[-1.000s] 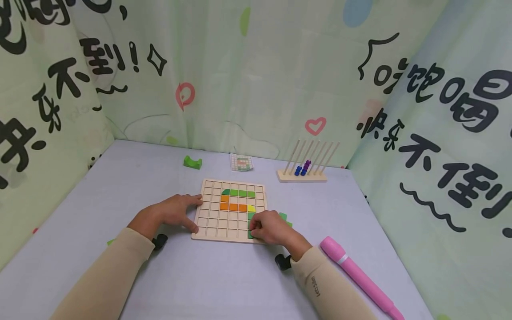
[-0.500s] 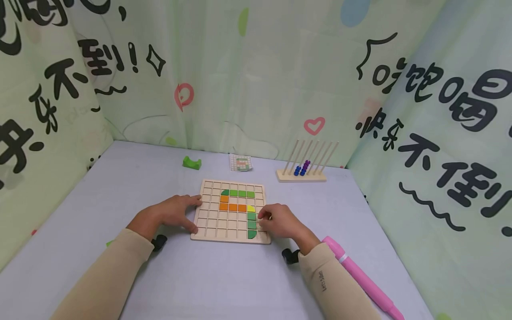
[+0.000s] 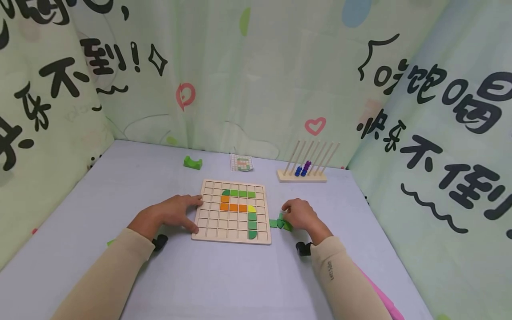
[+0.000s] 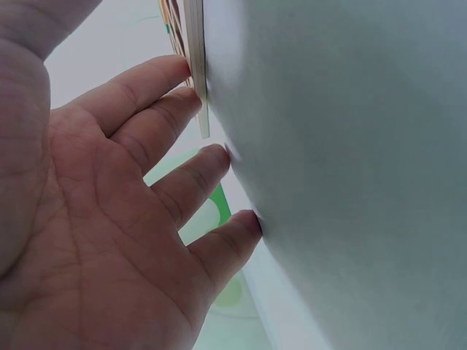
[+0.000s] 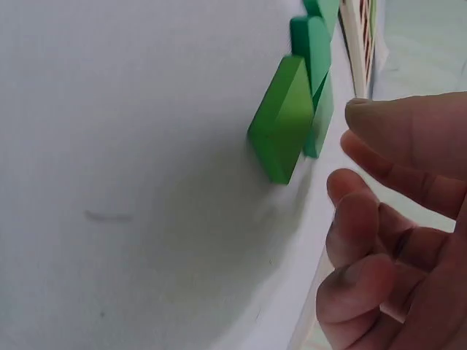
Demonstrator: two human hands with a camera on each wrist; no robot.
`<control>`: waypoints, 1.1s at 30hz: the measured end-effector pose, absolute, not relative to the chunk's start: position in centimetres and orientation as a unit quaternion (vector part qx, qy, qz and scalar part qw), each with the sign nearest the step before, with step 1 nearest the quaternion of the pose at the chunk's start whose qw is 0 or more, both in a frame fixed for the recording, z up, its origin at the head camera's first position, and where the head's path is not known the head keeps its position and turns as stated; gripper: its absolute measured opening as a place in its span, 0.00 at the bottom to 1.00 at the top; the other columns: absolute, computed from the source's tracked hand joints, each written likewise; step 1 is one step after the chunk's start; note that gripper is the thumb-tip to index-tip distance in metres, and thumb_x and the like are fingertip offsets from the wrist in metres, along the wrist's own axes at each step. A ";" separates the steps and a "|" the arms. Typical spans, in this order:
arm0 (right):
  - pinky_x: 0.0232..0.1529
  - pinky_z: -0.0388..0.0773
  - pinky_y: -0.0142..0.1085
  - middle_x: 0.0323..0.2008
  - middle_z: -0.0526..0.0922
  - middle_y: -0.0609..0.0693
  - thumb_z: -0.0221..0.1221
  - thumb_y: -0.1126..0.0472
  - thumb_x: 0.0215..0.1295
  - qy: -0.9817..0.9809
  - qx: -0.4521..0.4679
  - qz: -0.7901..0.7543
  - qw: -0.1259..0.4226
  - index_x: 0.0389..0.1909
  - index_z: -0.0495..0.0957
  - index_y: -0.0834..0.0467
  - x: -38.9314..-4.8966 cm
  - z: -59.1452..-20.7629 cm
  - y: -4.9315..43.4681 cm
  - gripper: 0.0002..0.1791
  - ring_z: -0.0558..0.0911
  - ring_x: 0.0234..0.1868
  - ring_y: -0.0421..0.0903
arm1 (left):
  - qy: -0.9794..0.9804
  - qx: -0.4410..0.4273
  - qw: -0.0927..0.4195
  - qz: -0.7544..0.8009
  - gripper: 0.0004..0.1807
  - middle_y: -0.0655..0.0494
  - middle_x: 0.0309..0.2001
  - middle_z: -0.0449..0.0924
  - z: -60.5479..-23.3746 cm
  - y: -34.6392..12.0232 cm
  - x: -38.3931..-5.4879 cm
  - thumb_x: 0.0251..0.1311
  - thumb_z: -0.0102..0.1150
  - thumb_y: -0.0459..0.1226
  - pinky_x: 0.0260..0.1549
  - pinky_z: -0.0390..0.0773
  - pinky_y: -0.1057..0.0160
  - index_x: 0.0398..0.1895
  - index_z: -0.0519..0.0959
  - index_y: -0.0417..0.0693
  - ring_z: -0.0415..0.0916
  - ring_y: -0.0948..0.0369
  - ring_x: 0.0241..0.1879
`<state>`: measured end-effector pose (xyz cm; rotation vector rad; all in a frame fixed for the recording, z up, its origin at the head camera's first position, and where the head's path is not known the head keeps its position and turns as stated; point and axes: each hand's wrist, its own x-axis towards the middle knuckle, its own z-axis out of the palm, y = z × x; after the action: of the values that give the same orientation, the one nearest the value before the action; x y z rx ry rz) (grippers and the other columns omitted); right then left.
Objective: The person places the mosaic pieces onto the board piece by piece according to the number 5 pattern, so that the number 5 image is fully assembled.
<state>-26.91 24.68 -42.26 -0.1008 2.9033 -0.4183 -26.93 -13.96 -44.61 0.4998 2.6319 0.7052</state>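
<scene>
A square wooden grid board [image 3: 236, 227] lies on the table with green tiles [image 3: 242, 194] in a row, orange tiles [image 3: 234, 207] below, one yellow tile [image 3: 251, 209] and a green column [image 3: 252, 225] running down. At the board's left edge my left hand [image 3: 174, 210] rests with fingers spread; in the left wrist view its fingertips [image 4: 179, 67] touch the board's side. Over several loose green blocks [image 3: 273, 223] to the right of the board hovers my right hand [image 3: 302, 217]. Its fingers are loosely bent and hold nothing, beside a bright green block [image 5: 281, 120] in the right wrist view.
Behind the board lie a green curved block [image 3: 193, 163] and a small pattern card [image 3: 242, 162]. A peg rack [image 3: 302, 177] with blue and purple beads stands at the back right. A pink stick [image 3: 384, 298] is partly hidden by my right sleeve. Printed curtains surround the table.
My right hand has left the bottom of the green column and moved right, to above the loose green blocks. A rounded green tile shows at the column's bottom. My left hand has stayed put.
</scene>
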 end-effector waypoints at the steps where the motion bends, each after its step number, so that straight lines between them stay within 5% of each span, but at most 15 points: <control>1: 0.43 0.81 0.46 0.46 0.85 0.55 0.62 0.62 0.68 0.984 -0.026 -0.138 0.106 0.54 0.85 0.60 -27.0 -42.3 24.8 0.16 0.79 0.42 0.50 | 0.934 0.178 0.185 0.251 0.53 0.49 0.81 0.59 -44.6 -14.0 -26.9 0.46 0.84 0.50 0.76 0.59 0.38 0.77 0.69 0.46 0.54 0.38 0.79; 23: 0.36 0.74 0.40 0.36 0.80 0.51 0.68 0.60 0.64 0.983 -0.004 -0.153 0.104 0.40 0.80 0.57 -26.9 -42.6 24.7 0.08 0.77 0.36 0.49 | 0.933 0.181 0.191 0.247 0.53 0.51 0.81 0.59 -44.4 -14.0 -27.1 0.47 0.83 0.50 0.75 0.60 0.37 0.77 0.68 0.47 0.53 0.38 0.79; 33: 0.33 0.73 0.37 0.32 0.80 0.50 0.66 0.64 0.67 0.971 -0.066 -0.219 0.063 0.39 0.80 0.58 -26.3 -42.3 23.7 0.05 0.75 0.33 0.46 | 0.931 0.174 0.194 0.254 0.54 0.50 0.82 0.58 -44.6 -13.9 -27.0 0.46 0.84 0.50 0.75 0.60 0.37 0.77 0.68 0.47 0.53 0.38 0.80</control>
<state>-26.32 23.71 -42.35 -0.2009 2.9342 -0.6622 -26.96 -13.91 -44.60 0.4874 2.6115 0.7136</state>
